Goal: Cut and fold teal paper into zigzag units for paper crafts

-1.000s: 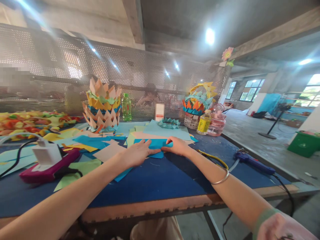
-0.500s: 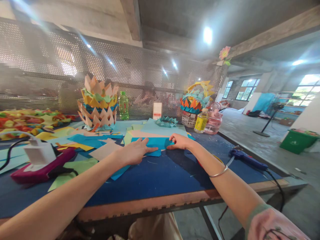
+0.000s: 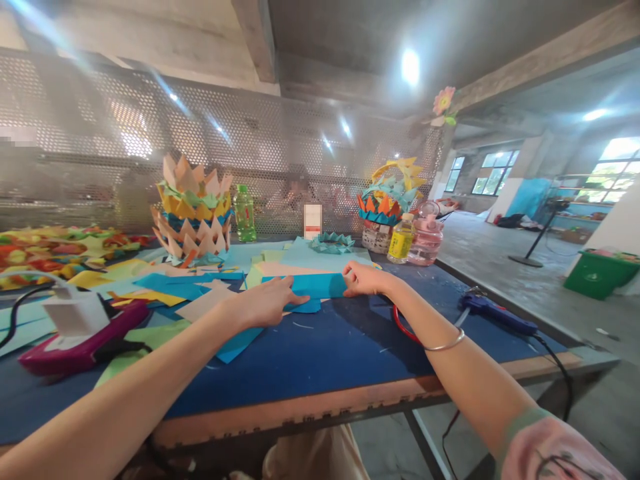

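A folded bright blue paper strip (image 3: 323,285) lies crosswise on the dark blue table top, over other sheets. My left hand (image 3: 270,301) rests on its left part, with thumb and fingers apart. At the strip's right end, my right hand (image 3: 364,279) has its fingers curled and pinched on the paper edge. Under and beside my left hand are more blue paper (image 3: 240,345) and a pale pink sheet (image 3: 203,301). Red-handled scissors or a similar tool (image 3: 401,325) show partly beneath my right forearm; the rest is hidden.
Tiered folded-paper crowns (image 3: 193,213) stand back left, near a green bottle (image 3: 245,213). A paper-trimmed basket (image 3: 377,237), yellow-labelled bottle (image 3: 401,241) and pink jug (image 3: 426,241) stand back right. A corded glue gun (image 3: 500,315) lies right; a purple power strip (image 3: 60,357) sits left.
My right hand has shifted slightly and still pinches the strip's end. The left hand has slid slightly left, its fingers less stretched. More of the red handle shows under my right forearm.
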Demonstrator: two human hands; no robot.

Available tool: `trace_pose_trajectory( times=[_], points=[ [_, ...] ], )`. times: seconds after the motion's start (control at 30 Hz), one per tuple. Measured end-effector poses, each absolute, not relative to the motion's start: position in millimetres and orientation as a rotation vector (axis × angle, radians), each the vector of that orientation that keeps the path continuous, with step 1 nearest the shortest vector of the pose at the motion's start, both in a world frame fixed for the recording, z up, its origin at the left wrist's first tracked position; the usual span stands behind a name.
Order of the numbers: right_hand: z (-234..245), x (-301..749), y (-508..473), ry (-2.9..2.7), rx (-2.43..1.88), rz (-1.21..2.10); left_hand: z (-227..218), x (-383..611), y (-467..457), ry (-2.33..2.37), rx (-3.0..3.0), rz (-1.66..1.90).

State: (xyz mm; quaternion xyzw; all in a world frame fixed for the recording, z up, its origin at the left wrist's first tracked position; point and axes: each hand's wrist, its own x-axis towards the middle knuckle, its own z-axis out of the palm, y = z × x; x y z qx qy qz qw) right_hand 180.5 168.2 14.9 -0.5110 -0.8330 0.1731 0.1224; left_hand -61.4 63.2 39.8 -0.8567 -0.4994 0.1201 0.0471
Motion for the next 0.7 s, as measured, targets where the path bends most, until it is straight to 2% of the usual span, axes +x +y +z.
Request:
trace_pose_trajectory(
  times=[0.1,0.37,0.7],
  points=[
    [6,160,160,-2.302,-1.305,0.347,36,-63,65,-1.501,-2.625,0.34],
    [-25,123,153,-2.408,-1.184,0.498,37,-61,63,-1.496,-2.589,0.391],
    [-15,129,150,-2.437,-1.219,0.485,31,-98,49,-1.555,-2.512,0.272]
  ],
)
